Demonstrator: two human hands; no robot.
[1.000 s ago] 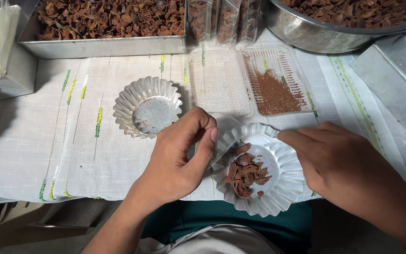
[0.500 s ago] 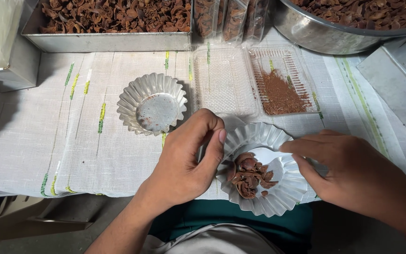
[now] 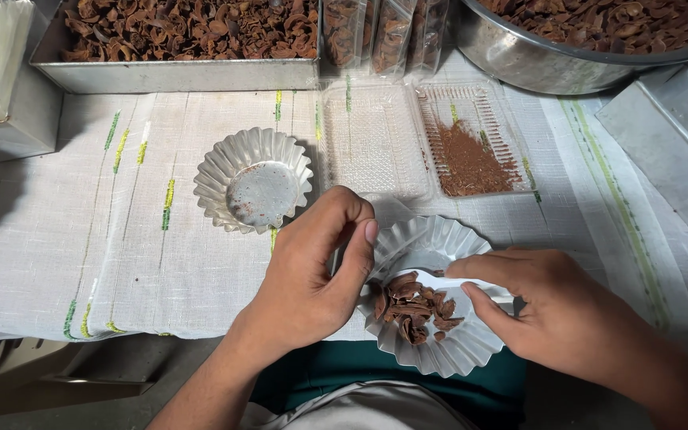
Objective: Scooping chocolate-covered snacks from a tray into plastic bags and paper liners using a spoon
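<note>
Holding a fluted foil cup (image 3: 431,318) at the near bench edge: left hand (image 3: 312,275) curls at its left rim, fingers together, grip point hidden; right hand (image 3: 543,306) pinches a white scrap (image 3: 483,288) over the husks (image 3: 412,306). Judged thin, light, easily dented, the cup is best taken by the rim; husks look dry, brittle, loose. Nearby: empty cup (image 3: 252,179), clear tray (image 3: 372,139) holding brown powder (image 3: 471,163), pan (image 3: 177,73), bowl (image 3: 567,68); nothing blocks.

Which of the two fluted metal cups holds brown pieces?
The near fluted cup between both hands; the far fluted cup, left of the clear plastic tray, is empty.
</note>
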